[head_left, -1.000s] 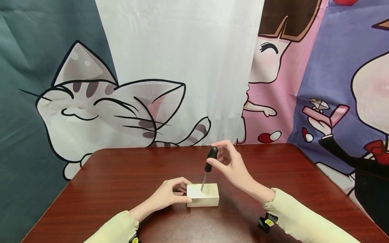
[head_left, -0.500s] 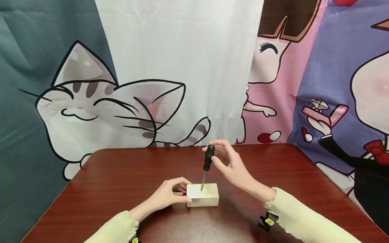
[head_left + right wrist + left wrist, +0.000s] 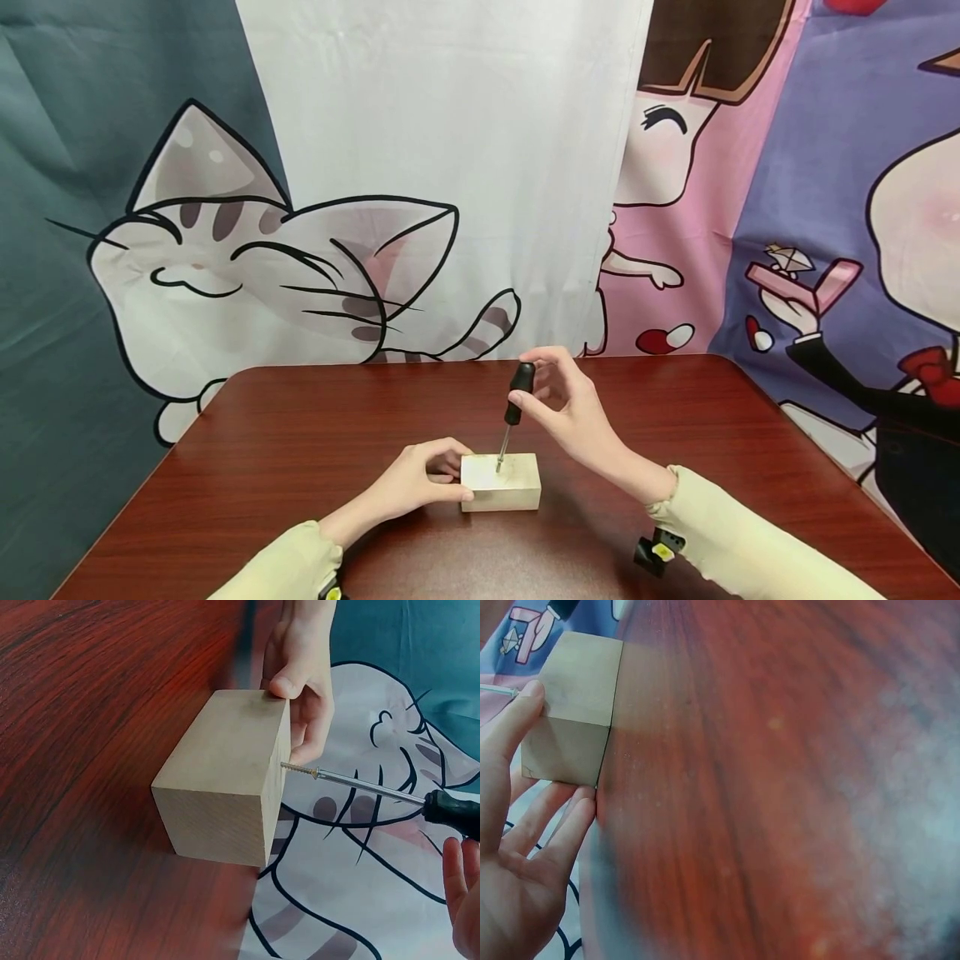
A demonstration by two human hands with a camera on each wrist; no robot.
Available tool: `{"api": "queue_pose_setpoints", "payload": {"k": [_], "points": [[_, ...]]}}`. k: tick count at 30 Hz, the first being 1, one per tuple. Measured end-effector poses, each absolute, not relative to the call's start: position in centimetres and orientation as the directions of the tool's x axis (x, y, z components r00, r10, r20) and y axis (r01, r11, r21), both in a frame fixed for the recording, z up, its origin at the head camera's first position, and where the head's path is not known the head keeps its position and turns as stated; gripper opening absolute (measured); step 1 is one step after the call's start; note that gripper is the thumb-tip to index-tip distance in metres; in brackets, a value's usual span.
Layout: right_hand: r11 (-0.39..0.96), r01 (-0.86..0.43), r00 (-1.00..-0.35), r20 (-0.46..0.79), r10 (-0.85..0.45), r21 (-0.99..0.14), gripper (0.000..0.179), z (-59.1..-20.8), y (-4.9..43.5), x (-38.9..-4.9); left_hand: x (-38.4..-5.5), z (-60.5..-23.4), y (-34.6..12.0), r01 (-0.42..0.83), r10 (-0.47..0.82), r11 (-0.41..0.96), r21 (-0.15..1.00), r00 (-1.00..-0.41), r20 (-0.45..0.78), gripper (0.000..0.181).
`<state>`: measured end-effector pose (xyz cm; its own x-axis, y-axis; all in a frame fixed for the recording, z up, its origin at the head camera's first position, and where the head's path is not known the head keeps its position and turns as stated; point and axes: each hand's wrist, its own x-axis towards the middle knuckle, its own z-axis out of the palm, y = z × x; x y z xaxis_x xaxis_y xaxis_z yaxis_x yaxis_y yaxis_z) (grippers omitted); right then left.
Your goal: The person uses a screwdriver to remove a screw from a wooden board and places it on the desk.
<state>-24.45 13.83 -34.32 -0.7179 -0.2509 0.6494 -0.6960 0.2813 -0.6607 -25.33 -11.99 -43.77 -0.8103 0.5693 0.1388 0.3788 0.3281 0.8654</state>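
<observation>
A pale wooden block (image 3: 501,499) lies on the table. My left hand (image 3: 416,478) holds its left end, thumb at the near face and fingers towards the far side. A brass-coloured screw (image 3: 298,770) stands in the block's top face, part of its threaded shank showing. On the screw head sits the tip of a screwdriver (image 3: 522,379) with a black handle and a thin metal shaft. My right hand (image 3: 572,412) pinches the handle between thumb and fingers, above and right of the block. The screwdriver leans slightly right in the head view.
The reddish-brown wooden table (image 3: 330,417) extends around the block on all sides. Behind its far edge hangs a cloth backdrop (image 3: 465,125) with cartoon figures. A small black wrist device (image 3: 658,550) is strapped at the right sleeve.
Half a second ago my right fingers were spread further and the handle stood more upright. Now thumb and fingertips are back on the handle, which tilts a little right. The left hand and block stay still.
</observation>
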Motion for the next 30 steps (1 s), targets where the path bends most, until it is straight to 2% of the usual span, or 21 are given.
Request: {"api": "queue_pose_setpoints", "payload": {"k": [14,22,30], "points": [[0.16,-0.707,-0.691,0.626,-0.361,-0.688,0.046,-34.36,14.22,-24.54,-25.25,-43.74,-11.99,0.367,0.573,0.322,0.873,-0.81,0.129,0.043],[0.228,-0.695,-0.717,0.634,-0.288,-0.682,0.044,-34.44,13.93,-24.64,-25.41,-43.94,-12.09,0.37,0.569,0.343,0.864,-0.813,0.123,0.043],[0.2,-0.698,-0.71,0.625,-0.325,-0.688,0.043,-34.31,14.2,-24.75,-25.48,-43.87,-12.1,0.369,0.571,0.341,0.865,-0.812,0.121,0.042]]}}
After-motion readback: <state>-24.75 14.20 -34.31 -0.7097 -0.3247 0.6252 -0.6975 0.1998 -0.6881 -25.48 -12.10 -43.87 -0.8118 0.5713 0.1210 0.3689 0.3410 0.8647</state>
